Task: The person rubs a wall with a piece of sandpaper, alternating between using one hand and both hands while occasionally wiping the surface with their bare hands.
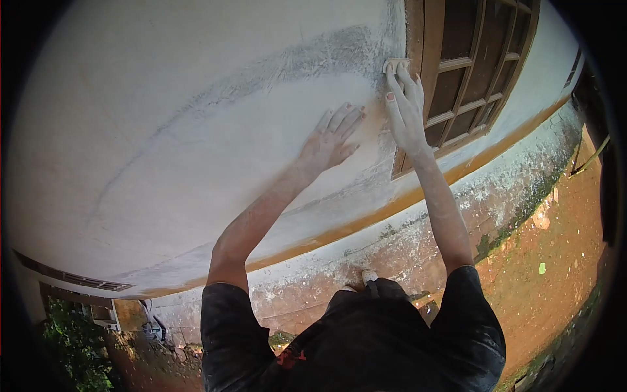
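Note:
My left hand (330,140) lies flat against the white wall (248,150), fingers stretched out and a little apart, holding nothing. Higher and to the right, my right hand (406,108) presses a small pale flat pad (396,63) to the wall beside the window frame (424,59). Its fingertips rest on the pad, and most of the pad's face is hidden. Whitish dust coats both hands and forearms. A grey scuffed band (320,55) curves across the wall and reaches the pad.
The brown window (467,72) with its wooden bars is right of my right hand. An ochre stripe (379,215) runs along the wall's foot. Below lie a stained ledge (313,284), where my shoes show, and reddish ground (548,261). Green plants (75,340) stand at lower left.

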Motion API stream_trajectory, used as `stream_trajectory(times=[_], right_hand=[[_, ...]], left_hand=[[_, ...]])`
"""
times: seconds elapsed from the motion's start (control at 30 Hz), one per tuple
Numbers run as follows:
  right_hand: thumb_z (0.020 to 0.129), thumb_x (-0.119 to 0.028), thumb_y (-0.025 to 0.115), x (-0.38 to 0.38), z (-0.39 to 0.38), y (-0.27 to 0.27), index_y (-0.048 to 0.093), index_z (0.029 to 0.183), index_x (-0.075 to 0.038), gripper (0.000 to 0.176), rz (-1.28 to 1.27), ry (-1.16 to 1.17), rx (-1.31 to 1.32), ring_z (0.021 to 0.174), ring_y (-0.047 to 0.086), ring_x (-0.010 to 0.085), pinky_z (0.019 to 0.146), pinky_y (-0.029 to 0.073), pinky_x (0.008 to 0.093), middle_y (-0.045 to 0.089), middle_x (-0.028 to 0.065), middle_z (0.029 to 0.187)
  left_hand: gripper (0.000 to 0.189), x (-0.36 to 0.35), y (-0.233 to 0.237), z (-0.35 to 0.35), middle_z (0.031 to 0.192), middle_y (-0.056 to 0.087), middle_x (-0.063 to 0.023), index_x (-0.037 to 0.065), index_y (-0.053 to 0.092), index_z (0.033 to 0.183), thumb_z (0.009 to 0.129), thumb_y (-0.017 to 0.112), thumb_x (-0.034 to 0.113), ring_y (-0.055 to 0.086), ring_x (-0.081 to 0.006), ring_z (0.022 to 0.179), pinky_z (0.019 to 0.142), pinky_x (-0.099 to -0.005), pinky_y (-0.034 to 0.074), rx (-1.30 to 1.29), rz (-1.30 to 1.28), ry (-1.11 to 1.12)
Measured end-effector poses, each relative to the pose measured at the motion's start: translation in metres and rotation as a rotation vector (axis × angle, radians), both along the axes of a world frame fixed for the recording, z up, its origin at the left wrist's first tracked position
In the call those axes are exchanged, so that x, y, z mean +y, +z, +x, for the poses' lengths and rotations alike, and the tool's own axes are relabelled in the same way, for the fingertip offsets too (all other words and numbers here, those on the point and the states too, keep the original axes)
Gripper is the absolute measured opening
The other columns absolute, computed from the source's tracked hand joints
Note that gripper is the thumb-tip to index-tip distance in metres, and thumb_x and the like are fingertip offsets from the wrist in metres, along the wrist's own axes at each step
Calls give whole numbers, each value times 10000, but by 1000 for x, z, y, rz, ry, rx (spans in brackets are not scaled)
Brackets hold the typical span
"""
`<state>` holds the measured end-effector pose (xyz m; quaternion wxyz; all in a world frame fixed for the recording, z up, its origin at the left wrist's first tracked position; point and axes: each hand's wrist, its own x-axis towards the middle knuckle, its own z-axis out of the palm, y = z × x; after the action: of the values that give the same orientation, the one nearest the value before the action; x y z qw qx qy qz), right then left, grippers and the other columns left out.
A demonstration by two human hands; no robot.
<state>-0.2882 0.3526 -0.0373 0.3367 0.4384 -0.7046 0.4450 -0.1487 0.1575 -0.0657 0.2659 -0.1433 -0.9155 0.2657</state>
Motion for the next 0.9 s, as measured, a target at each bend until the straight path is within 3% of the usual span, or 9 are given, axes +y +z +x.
stream_trajectory(times=[0.03, 0.1, 0.17, 0.27, 0.43, 0.53, 0.6, 0.67, 0.9], right_hand=[[1093, -331, 362, 3, 1, -1, 419, 1544, -26, 548, 6, 3, 23, 1518, 268, 362, 1245, 76, 542, 356, 265, 1587], [1095, -334, 351, 12, 4, -1, 420, 1544, -27, 548, 32, 43, -5, 1516, 276, 356, 1246, 78, 534, 364, 260, 1585], [1098, -337, 340, 23, -7, 10, 421, 1544, -28, 549, 48, 57, -2, 1515, 284, 350, 1247, 80, 525, 372, 256, 1584], [1092, -300, 378, 29, -9, 11, 448, 1529, -29, 519, 77, 161, -69, 1501, 313, 341, 1247, 105, 518, 395, 248, 1576], [1084, -269, 394, 17, -7, 2, 377, 1556, 1, 544, 5, 132, -54, 1499, 306, 342, 1248, 123, 512, 386, 238, 1584], [1065, -252, 453, 4, 2, 0, 365, 1550, 22, 564, -65, 112, -88, 1487, 302, 375, 1240, 133, 532, 370, 250, 1579], [1061, -250, 458, -1, 5, 5, 350, 1552, 32, 576, -44, 58, -71, 1491, 283, 391, 1239, 129, 538, 337, 257, 1593], [1054, -261, 454, -2, 13, 7, 344, 1552, 39, 591, -57, 36, -148, 1505, 222, 417, 1230, 96, 582, 247, 275, 1625], [1036, -264, 439, -54, 48, 11, 209, 1608, 9, 674, -134, -160, -234, 1546, 87, 456, 1212, 20, 639, 136, 286, 1666]], left_hand=[[905, -8, -70, 2, 1676, 265, -124, 165, 257, 1626, 906, 641, 556, 175, -341, 1561, 1263, -433, 184, -279, -3, -114], [759, 21, -140, 41, 1634, 346, -150, 92, 656, 1354, 875, 627, 681, 256, -332, 1530, 1230, -423, 279, -1367, -44, 346], [704, 22, -181, 80, 1594, 404, -170, 95, 766, 1164, 848, 641, 712, 330, -342, 1493, 1201, -468, 322, -1409, 184, 378], [590, 42, -116, 83, 1414, 591, -146, 121, 653, 1353, 962, 581, 557, 457, -288, 1414, 1208, -515, 279, -1099, 346, 65], [623, 70, 57, 22, 1659, 297, -122, 152, 525, 1496, 962, 599, 463, 159, -364, 1561, 1270, -533, 127, 324, 297, 72], [714, 27, -1, -18, 1674, 263, -125, 137, 517, 1505, 932, 602, 554, 138, -366, 1564, 1267, -531, 144, -13, -23, -36], [830, 32, -78, 11, 1669, 283, -115, 155, 505, 1519, 907, 546, 713, 69, -306, 1576, 1282, -467, 75, -734, 39, 88], [883, 34, -150, 52, 1634, 364, -121, 130, 463, 1536, 949, 386, 786, 332, -348, 1495, 1240, -489, 255, -1628, 659, 384], [697, -2, -73, 209, 1521, 508, -161, 147, 450, 1534, 999, 528, 586, 506, -337, 1374, 1150, -453, 394, -1163, 945, 399]])
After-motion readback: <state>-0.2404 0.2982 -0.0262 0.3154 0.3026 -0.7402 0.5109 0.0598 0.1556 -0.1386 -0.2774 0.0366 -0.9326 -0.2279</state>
